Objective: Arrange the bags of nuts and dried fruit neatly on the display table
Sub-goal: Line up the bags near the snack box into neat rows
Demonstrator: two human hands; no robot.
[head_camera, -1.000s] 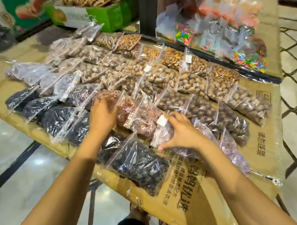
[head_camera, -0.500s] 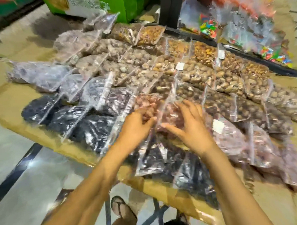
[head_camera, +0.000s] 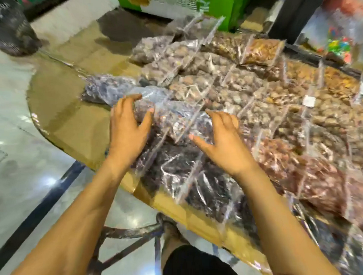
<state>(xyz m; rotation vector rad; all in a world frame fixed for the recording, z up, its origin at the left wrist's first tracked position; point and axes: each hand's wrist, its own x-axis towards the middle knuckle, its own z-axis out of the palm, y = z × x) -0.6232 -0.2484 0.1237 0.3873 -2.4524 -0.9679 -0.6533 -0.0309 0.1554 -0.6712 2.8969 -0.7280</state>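
Well, both hands are on one packet at the middle of the frame. The left hand [head_camera: 129,129] has fingers and thumb curled round the left end of the clear plastic bag of dark reddish dried fruit [head_camera: 176,121], a proper grasp. The right hand [head_camera: 222,146] lies spread over the bag's right end with bent fingers, and the blur keeps me from saying whether it grips or merely presses. One hand at each end, I'd judge, because a loose, floppy bag sags and twists if taken by one corner; this way it can be squared up in its row.

The bag itself rests atop the near-black bags of dried fruit [head_camera: 188,178] at lower centre, overlapping them like a tile, just beside a purplish bag [head_camera: 105,90] toward the left. That overlap looks deliberate: each clear sealed strip shows. Up and to the right run the rows of tan nut bags [head_camera: 257,89], with a reddish-brown bag [head_camera: 290,170] at lower right, so dark goods sit near and pale goods far. All lie on the brown cardboard-covered worktop [head_camera: 68,116], which is bare at the left. A green cardboard box [head_camera: 213,6] sits at the top edge.
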